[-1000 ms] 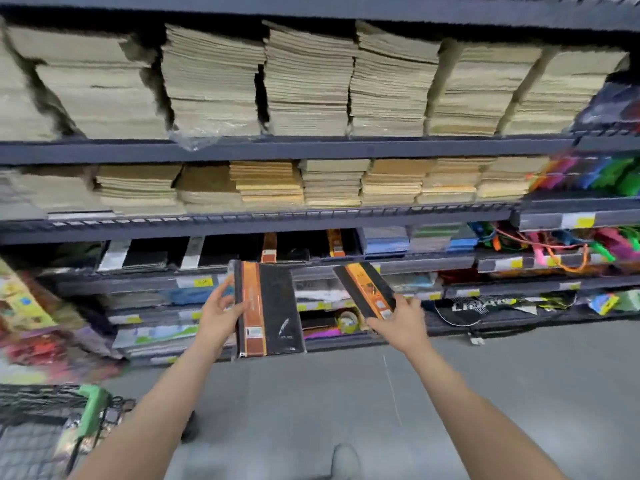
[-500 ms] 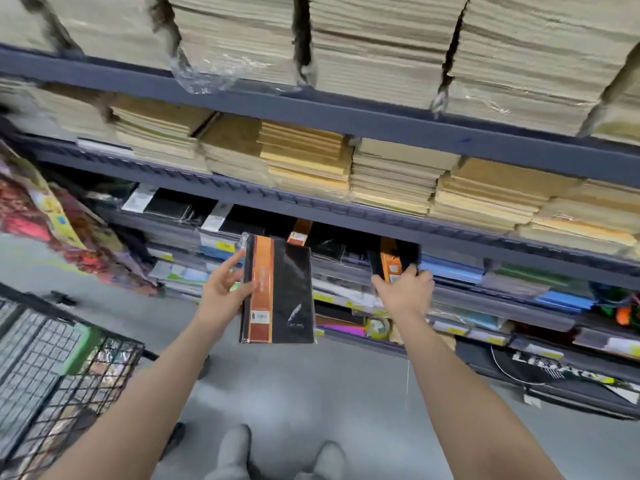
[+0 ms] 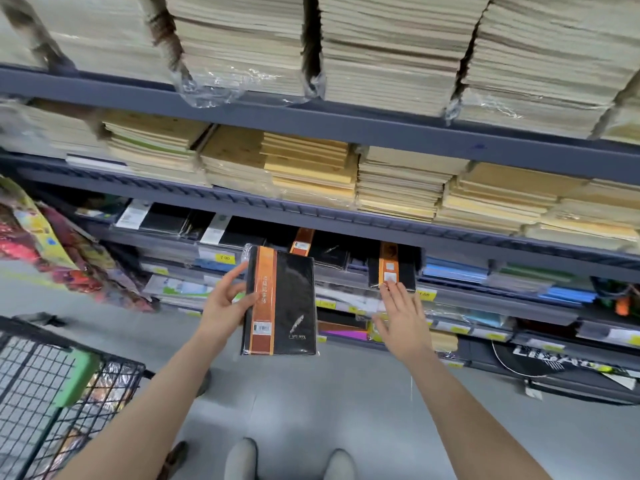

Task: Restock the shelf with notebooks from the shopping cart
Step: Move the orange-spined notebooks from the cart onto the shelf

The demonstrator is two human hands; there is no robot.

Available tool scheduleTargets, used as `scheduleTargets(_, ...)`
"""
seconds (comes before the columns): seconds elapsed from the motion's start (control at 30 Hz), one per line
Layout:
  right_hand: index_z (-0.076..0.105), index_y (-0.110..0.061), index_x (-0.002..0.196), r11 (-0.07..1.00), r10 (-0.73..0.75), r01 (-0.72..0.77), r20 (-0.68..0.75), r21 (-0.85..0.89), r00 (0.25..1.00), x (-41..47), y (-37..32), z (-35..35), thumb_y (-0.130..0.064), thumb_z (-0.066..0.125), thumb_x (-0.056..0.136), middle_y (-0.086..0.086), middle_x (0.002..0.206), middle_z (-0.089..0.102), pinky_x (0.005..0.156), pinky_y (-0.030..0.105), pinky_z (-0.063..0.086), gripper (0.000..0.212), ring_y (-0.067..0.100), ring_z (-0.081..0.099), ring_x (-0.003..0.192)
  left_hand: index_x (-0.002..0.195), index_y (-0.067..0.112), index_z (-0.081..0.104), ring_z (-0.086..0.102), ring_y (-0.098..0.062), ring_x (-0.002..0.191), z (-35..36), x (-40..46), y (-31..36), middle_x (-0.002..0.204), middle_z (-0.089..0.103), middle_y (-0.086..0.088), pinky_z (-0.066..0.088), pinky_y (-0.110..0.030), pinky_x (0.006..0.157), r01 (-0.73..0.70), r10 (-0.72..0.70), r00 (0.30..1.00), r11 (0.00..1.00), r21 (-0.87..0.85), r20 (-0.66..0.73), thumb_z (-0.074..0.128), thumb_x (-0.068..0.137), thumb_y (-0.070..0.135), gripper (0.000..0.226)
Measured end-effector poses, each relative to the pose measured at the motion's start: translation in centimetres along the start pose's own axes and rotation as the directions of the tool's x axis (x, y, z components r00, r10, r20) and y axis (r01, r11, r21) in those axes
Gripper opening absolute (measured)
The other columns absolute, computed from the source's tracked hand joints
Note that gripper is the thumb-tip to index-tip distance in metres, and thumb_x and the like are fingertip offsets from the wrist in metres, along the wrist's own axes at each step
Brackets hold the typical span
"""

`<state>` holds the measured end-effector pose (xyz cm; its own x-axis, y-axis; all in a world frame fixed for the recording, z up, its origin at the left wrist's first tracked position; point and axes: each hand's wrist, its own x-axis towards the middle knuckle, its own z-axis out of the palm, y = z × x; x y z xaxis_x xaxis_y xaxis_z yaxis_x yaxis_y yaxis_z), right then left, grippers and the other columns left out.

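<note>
We see an evenly lit, bright store aisle, with light that seems to fall from overhead. The plastic wrap (image 3: 221, 88) hanging over the top shelf edge catches white glare, and the black-and-orange notebook (image 3: 280, 301) shows a soft sheen. Deep shadow fills the recess under the middle shelf. The wide lens bends the shelving (image 3: 346, 124) into slanted lines. The paper stacks (image 3: 86, 32) at the upper left are smeared with blur.

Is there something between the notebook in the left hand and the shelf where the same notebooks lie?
Nothing visible blocks it. The notebook in the left hand faces open air before the shelf row; the right hand is off to the side.
</note>
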<state>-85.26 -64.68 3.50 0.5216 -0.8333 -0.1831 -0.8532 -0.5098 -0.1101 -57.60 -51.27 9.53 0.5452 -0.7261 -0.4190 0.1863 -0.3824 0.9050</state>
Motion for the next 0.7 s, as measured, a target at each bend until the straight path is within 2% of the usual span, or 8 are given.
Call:
scheduleTargets(0.07, 0.006, -0.017, 0.149, 1.000, 0.023, -0.022, 0.016, -0.006, 1.000, 1.3, -0.1, 0.3, -0.044, 0.026, 0.098, 0.001, 0.158, 0.001, 0.117, 0.039, -0.004, 0.061, 0.018, -0.002, 0.146, 0.128, 0.032, 0.050, 0.065, -0.026, 0.094, -0.1, 0.1, -0.1, 0.097, 0.072, 0.002, 0.048, -0.051, 0.092, 0.000, 0.000, 1.000, 1.000, -0.003, 0.006, 0.060, 0.084, -0.002, 0.056)
scheduleTargets(0.17, 0.003, -0.017, 0.149, 0.999, 0.054, -0.054, 0.035, 0.001, 0.998, 4.1, -0.2, 0.2, -0.042, 0.025, 0.098, 0.001, 0.158, 0.000, 0.119, 0.040, 0.000, 0.061, 0.018, -0.002, 0.146, 0.130, 0.031, 0.048, 0.063, -0.030, 0.102, -0.4, 0.2, -0.5, 0.111, 0.068, -0.006, 0.049, -0.051, 0.090, -0.005, 0.006, 1.000, 1.000, -0.014, 0.008, 0.060, 0.085, -0.002, 0.057)
scheduleTargets(0.3, 0.005, -0.016, 0.149, 0.994, 0.099, -0.102, 0.084, 0.038, 0.992, 6.5, -0.4, -0.1, -0.042, 0.028, 0.097, 0.003, 0.158, 0.006, 0.119, 0.039, 0.003, 0.062, 0.020, 0.003, 0.146, 0.133, 0.027, 0.045, 0.069, -0.016, 0.084, -0.5, 0.2, -0.8, 0.110, 0.067, -0.006, 0.057, -0.029, 0.064, -0.015, 0.015, 1.000, 0.999, -0.037, 0.003, 0.056, 0.086, -0.005, 0.058)
scheduleTargets(0.33, 0.006, -0.017, 0.149, 0.993, 0.107, -0.112, 0.094, 0.044, 0.990, 6.6, -0.5, -0.2, -0.043, 0.028, 0.097, 0.003, 0.158, 0.006, 0.119, 0.038, 0.003, 0.062, 0.021, 0.004, 0.146, 0.133, 0.027, 0.044, 0.069, -0.014, 0.082, -0.4, 0.2, -0.8, 0.109, 0.067, -0.005, 0.057, -0.028, 0.062, -0.014, 0.014, 1.000, 0.999, -0.034, -0.001, 0.056, 0.086, -0.004, 0.058)
scheduleTargets(0.47, 0.009, -0.015, 0.149, 0.991, 0.096, -0.105, 0.095, 0.088, 0.991, 5.9, -0.8, -0.8, -0.042, 0.030, 0.097, 0.004, 0.158, 0.009, 0.119, 0.038, 0.006, 0.062, 0.020, 0.007, 0.145, 0.134, 0.027, 0.044, 0.067, -0.018, 0.090, 0.0, 0.0, -0.6, 0.106, 0.068, -0.003, 0.055, -0.035, 0.072, -0.001, 0.001, 1.000, 0.999, -0.043, -0.006, 0.056, 0.086, -0.005, 0.059)
scheduleTargets(0.57, 0.021, -0.012, 0.147, 0.964, 0.087, -0.091, 0.027, 0.250, 0.996, 3.6, -1.5, -1.9, -0.038, 0.035, 0.097, 0.007, 0.155, 0.020, 0.118, 0.038, 0.013, 0.058, 0.022, 0.017, 0.143, 0.125, 0.034, 0.049, 0.063, -0.020, 0.100, 0.8, -0.3, -0.1, 0.111, 0.066, -0.006, 0.052, -0.038, 0.085, 0.011, -0.010, 1.000, 0.999, -0.049, 0.020, 0.056, 0.085, -0.006, 0.056)
scheduleTargets(0.63, 0.027, -0.012, 0.145, 0.898, 0.130, -0.142, 0.057, 0.417, 0.990, 1.4, -2.6, -3.0, -0.037, 0.037, 0.097, 0.008, 0.153, 0.026, 0.116, 0.035, 0.017, 0.055, 0.023, 0.022, 0.141, 0.121, 0.038, 0.050, 0.061, -0.023, 0.105, 1.6, -0.5, 0.6, 0.115, 0.065, -0.008, 0.048, -0.042, 0.094, 0.023, -0.020, 0.998, 0.999, -0.043, 0.054, 0.058, 0.085, -0.004, 0.056)
scheduleTargets(0.7, 0.033, -0.013, 0.142, 0.775, 0.153, -0.206, 0.138, 0.598, 0.978, -0.9, -3.8, -4.4, -0.034, 0.040, 0.097, 0.007, 0.149, 0.034, 0.114, 0.034, 0.022, 0.050, 0.022, 0.029, 0.138, 0.127, 0.032, 0.048, 0.063, -0.020, 0.096, 2.6, -0.8, 1.6, 0.109, 0.065, -0.008, 0.049, -0.040, 0.092, 0.018, -0.014, 0.996, 0.999, -0.036, 0.093, 0.059, 0.085, -0.003, 0.055)
